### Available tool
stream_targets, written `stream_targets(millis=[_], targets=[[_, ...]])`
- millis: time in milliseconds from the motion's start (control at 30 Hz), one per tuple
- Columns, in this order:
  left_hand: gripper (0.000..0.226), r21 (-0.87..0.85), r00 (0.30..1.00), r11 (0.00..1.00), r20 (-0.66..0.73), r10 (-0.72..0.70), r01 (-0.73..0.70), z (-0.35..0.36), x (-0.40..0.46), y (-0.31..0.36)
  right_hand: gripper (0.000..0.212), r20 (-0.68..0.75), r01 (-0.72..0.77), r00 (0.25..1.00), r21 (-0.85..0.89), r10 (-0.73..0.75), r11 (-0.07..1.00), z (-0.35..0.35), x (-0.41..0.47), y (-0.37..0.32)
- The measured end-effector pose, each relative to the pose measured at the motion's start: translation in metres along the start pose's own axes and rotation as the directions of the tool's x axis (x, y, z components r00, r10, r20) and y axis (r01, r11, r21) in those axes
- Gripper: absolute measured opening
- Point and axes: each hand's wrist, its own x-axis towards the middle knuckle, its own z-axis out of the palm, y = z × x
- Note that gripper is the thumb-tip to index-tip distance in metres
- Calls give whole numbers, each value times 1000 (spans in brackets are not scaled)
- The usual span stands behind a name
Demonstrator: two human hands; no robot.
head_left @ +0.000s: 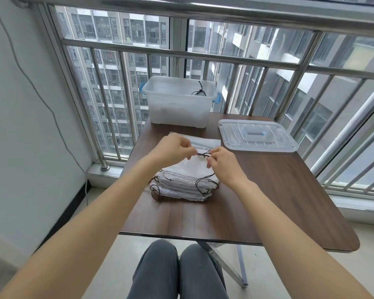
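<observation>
Head view: drawstring (203, 154) between pinching fingers (215, 152)

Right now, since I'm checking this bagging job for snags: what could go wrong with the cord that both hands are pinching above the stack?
1. The left hand and the right hand both pinch the thin cord. A hard pull may snarl it.
2. Loose loops stick out of the stack of bags just below. One could catch and drag bags across the table.
</observation>
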Motion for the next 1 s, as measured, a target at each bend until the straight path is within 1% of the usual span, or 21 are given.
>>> stream_targets(millis=[33, 67, 100, 167, 200, 233, 300, 333, 367, 400, 433, 467, 533, 600, 667, 733, 767, 833, 900, 967, 1000], targets=[[29, -168, 1000, 985, -3, -29, 28, 1, 0, 0, 33, 0, -16, 1000, 24, 16, 1000, 0, 0, 0], [25, -345, 997, 935, 8, -80, 78, 2, 0, -1, 33, -2, -26, 1000, 45, 26, 999, 1, 0, 0], [20, -503, 989, 853, 41, -140, 142, 5, 0, -2, 33, -10, -30, 999, 68, 31, 997, 1, -1, 1], [19, -727, 965, 638, 148, -215, 254, 12, 0, -8, 31, -45, -32, 998, 123, 38, 992, 1, -2, 2], [23, -811, 957, 514, 192, -219, 280, 16, 2, -12, 29, -63, -37, 997, 154, 47, 987, 0, -3, 2], [29, -885, 953, 369, 221, -208, 285, 19, 3, -15, 27, -70, -46, 996, 193, 60, 980, -1, -5, 4], [39, -964, 953, 67, 240, -185, 256, 23, 5, -23, 23, -40, -77, 995, 345, 96, 935, -2, -7, 6], [39, -971, 952, -53, 238, -192, 232, 25, 7, -26, 21, -9, -99, 993, 463, 116, 881, -3, -10, 7], [37, -967, 949, -146, 234, -211, 207, 28, 9, -27, 20, 25, -123, 991, 581, 134, 805, -4, -12, 7], [34, -960, 944, -215, 231, -235, 181, 32, 11, -29, 20, 55, -150, 987, 673, 153, 725, -6, -14, 7], [33, -953, 939, -258, 226, -258, 158, 36, 14, -29, 21, 74, -171, 982, 731, 172, 661, -6, -14, 7], [33, -952, 935, -275, 217, -282, 138, 38, 16, -30, 21, 83, -186, 978, 762, 191, 621, -7, -14, 6], [34, -957, 929, -272, 187, -320, 99, 40, 20, -32, 18, 79, -196, 973, 784, 219, 589, -6, -11, 4], [35, -961, 925, -270, 160, -344, 66, 37, 21, -32, 17, 64, -194, 970, 784, 235, 590, -5, -9, 2], [37, -961, 920, -273, 143, -366, 41, 35, 22, -32, 20, 41, -187, 968, 780, 249, 597, -3, -7, 0], [39, -971, 911, -238, 119, -396, 24, 33, 21, -33, 21, 11, -179, 963, 774, 270, 607, -3, -5, -2], [39, -983, 904, -183, 100, -416, 25, 32, 20, -33, 19, -15, -172, 958, 771, 287, 613, -4, -4, -2], [39, -997, 886, -24, 72, -458, 69, 27, 18, -32, 18, -74, -158, 947, 741, 313, 653, -7, -2, 0], [36, -977, 869, 122, 95, -486, 175, 20, 17, -33, 21, -98, -156, 946, 700, 310, 697, -10, -1, 1], [34, -920, 872, 266, 137, -469, 288, 12, 16, -34, 22, -101, -162, 945, 681, 310, 714, -11, 0, 1], [32, -886, 877, 339, 137, -461, 317, 10, 16, -35, 22, -102, -166, 944, 676, 315, 718, -12, 1, 1]])
